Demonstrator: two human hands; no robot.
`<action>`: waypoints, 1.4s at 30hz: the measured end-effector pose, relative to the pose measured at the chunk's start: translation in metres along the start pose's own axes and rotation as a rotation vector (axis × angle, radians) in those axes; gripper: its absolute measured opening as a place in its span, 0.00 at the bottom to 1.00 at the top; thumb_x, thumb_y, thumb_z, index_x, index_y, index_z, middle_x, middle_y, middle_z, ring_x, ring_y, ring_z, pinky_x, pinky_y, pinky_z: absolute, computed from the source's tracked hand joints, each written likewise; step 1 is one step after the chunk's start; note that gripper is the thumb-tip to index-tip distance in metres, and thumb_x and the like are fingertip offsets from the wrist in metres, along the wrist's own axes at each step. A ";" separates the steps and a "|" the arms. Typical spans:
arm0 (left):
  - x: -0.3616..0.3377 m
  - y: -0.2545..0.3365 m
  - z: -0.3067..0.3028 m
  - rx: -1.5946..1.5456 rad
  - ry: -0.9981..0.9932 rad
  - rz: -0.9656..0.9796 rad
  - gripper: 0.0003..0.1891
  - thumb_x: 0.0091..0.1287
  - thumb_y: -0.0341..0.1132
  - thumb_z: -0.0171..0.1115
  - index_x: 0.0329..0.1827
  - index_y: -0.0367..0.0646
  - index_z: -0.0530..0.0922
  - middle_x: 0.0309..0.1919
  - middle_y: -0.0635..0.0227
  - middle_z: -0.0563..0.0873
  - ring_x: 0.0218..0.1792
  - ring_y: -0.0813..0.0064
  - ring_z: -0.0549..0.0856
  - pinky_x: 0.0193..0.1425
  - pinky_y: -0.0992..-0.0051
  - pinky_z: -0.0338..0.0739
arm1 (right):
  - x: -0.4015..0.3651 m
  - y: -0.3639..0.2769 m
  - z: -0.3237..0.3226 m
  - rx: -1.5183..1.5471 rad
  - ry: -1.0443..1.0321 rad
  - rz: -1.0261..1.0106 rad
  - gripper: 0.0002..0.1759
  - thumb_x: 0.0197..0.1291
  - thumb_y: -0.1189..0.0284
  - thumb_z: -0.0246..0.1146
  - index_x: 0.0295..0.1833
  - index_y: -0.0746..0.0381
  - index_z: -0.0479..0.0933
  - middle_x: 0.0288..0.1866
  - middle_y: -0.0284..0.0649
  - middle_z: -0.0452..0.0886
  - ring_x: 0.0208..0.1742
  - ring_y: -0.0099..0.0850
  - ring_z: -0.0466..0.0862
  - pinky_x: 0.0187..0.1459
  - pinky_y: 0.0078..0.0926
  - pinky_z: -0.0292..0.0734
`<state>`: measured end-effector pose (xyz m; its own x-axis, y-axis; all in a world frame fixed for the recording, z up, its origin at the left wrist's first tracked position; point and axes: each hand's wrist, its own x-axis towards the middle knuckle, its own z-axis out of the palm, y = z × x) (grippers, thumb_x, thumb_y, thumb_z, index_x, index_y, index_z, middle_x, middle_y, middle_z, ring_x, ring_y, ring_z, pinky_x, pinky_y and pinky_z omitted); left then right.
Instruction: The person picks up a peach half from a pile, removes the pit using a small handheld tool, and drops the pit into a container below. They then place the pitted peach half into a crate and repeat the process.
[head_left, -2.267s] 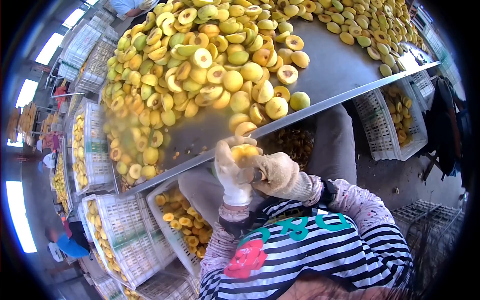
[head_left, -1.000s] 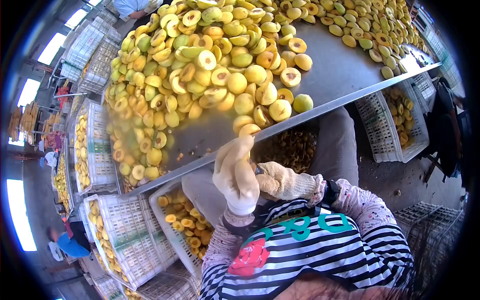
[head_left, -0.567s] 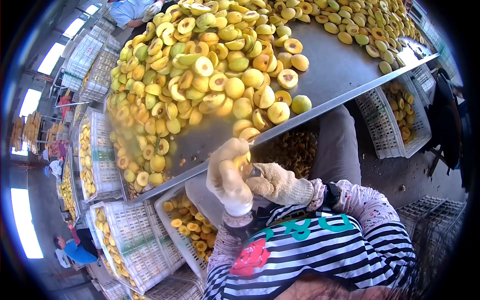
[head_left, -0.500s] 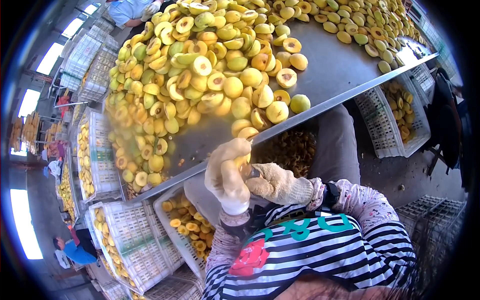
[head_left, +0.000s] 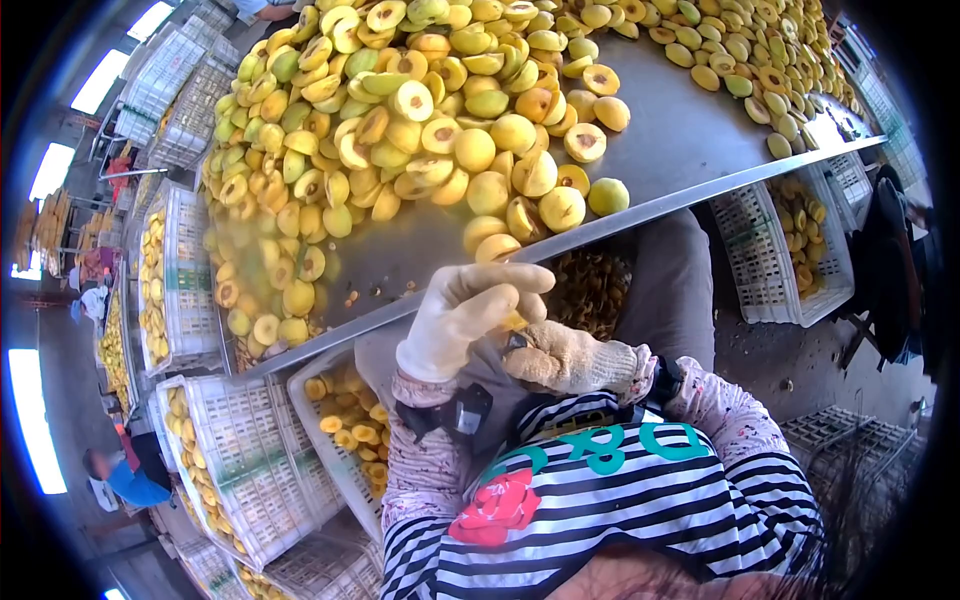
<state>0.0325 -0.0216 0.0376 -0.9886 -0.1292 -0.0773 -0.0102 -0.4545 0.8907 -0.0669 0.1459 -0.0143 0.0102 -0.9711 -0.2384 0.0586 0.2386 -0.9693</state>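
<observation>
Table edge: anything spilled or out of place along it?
Minor only. Small fruit scraps lie scattered on the bare steel table, apart from the pile. Two peach halves sit right at the front lip, above the left hand, and might roll off.

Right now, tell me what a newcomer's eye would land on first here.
A huge heap of halved yellow fruit covers the left and far part of the steel table. Just below the table's near edge, the white-gloved left hand and the knit-gloved right hand meet at a small yellow fruit piece. White crates holding more fruit stand below on the left.
</observation>
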 end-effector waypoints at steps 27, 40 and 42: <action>-0.202 -0.035 -0.114 1.841 1.145 0.041 0.12 0.69 0.33 0.61 0.48 0.36 0.86 0.46 0.55 0.87 0.46 0.59 0.86 0.52 0.62 0.80 | 0.011 -0.005 -0.008 0.307 0.120 0.028 0.18 0.70 0.64 0.63 0.58 0.63 0.75 0.31 0.32 0.76 0.28 0.21 0.73 0.30 0.20 0.70; 0.071 -0.046 -0.083 1.066 0.450 -0.026 0.23 0.65 0.30 0.65 0.63 0.35 0.76 0.51 0.57 0.86 0.53 0.67 0.84 0.63 0.72 0.77 | -0.031 0.003 -0.039 -0.030 0.415 -0.004 0.21 0.73 0.59 0.58 0.59 0.65 0.76 0.47 0.47 0.82 0.50 0.38 0.81 0.54 0.35 0.78; 0.069 -0.043 -0.077 1.209 0.526 -0.064 0.22 0.63 0.35 0.69 0.59 0.35 0.78 0.47 0.55 0.88 0.48 0.60 0.87 0.60 0.67 0.80 | -0.025 0.005 -0.035 0.044 0.453 0.047 0.22 0.71 0.58 0.60 0.60 0.65 0.76 0.48 0.47 0.82 0.51 0.38 0.81 0.55 0.35 0.78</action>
<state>-0.0240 -0.0788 -0.0402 -0.8083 -0.5864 -0.0532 -0.4525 0.5609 0.6933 -0.1021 0.1718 -0.0155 -0.4229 -0.8572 -0.2938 0.1114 0.2726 -0.9557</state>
